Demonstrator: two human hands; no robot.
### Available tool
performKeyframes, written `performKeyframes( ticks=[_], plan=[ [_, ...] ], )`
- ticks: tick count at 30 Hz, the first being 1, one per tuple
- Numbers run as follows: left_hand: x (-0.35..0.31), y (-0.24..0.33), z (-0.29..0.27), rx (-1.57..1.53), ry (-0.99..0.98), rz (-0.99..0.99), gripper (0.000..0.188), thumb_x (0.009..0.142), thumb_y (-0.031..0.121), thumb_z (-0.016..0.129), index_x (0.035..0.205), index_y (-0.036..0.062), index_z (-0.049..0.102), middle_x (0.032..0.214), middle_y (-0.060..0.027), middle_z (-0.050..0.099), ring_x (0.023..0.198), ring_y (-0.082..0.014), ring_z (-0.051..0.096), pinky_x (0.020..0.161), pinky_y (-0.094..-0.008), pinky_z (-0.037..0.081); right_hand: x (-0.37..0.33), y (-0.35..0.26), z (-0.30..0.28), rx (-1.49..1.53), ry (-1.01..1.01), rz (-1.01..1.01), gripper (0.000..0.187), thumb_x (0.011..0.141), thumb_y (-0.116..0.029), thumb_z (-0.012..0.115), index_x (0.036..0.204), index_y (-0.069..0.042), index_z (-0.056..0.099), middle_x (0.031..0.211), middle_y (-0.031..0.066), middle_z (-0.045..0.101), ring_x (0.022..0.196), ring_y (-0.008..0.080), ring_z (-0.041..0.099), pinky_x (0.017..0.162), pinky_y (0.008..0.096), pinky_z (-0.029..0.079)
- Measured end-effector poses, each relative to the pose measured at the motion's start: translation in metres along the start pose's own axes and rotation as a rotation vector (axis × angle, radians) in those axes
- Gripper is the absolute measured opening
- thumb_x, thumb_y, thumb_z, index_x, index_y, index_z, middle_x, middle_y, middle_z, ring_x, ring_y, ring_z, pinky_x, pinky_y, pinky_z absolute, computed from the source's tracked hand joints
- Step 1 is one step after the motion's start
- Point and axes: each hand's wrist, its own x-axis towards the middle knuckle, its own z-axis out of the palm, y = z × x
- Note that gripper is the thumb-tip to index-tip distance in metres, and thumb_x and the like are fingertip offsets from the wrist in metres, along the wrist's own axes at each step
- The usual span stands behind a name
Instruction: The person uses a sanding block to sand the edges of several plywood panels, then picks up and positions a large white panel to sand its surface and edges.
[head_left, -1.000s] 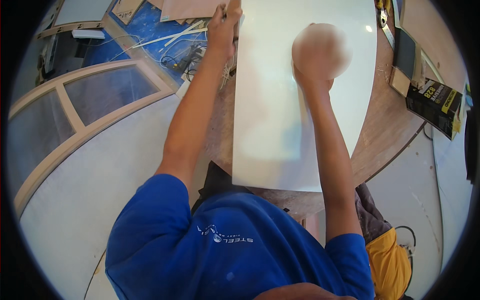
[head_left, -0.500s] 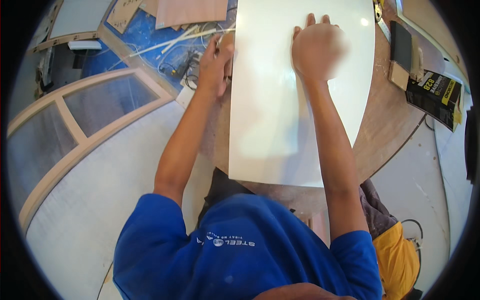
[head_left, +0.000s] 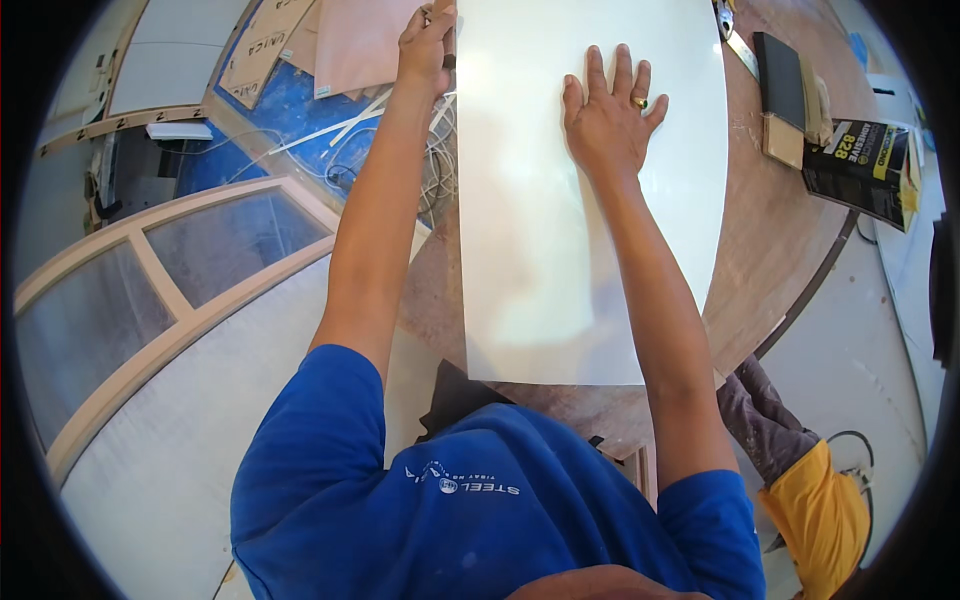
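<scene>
A long glossy white panel (head_left: 540, 220) lies on the brown tabletop (head_left: 760, 260) in front of me. My right hand (head_left: 612, 120) rests flat on it, fingers spread, with a ring on one finger. Up at the panel's far left edge is my left hand (head_left: 427, 50), its fingers curled round a small brown block (head_left: 442, 8). That block sits against the edge and is mostly hidden by the hand, with a dark bit showing below.
A wooden frame with panes (head_left: 170, 300) stands at left. Thin white strips (head_left: 345, 125) and tangled wire lie beyond it on blue. To the right are a dark block (head_left: 780, 80) and a black can (head_left: 860, 165). Yellow cloth (head_left: 820, 515) hangs at lower right.
My left hand has slid farther away along the panel's left edge, still closed. My right hand, blurred before, stays flat on the panel. The view has shifted a little.
</scene>
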Motion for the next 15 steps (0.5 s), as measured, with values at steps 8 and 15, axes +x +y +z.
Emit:
performKeyframes(
  ticks=[8, 15],
  plan=[
    [-0.047, -0.005, -0.007, 0.071, 0.032, -0.019, 0.038, 0.098, 0.017, 0.069, 0.13, 0.0025, 0.056, 0.114, -0.0096, 0.067, 0.1, -0.02, 0.068, 0.085, -0.0366, 0.059, 0.0, 0.001, -0.002, -0.014, 0.01, 0.007, 0.057, 0.107, -0.048, 0.04, 0.156, -0.02, 0.045, 0.167, 0.0117, 0.031, 0.155, 0.0394, 0.021, 0.119, 0.0701, 0.012],
    [-0.067, -0.006, -0.012, 0.032, 0.006, -0.017, 0.051, 0.094, 0.014, 0.075, 0.136, 0.0023, 0.049, 0.115, -0.0079, 0.058, 0.102, -0.0173, 0.062, 0.081, -0.0324, 0.057, 0.002, 0.0, 0.001, -0.013, 0.046, 0.01, 0.056, 0.106, -0.049, 0.042, 0.154, -0.02, 0.048, 0.165, 0.0124, 0.035, 0.153, 0.0399, 0.025, 0.118, 0.0705, 0.014]
  ],
)
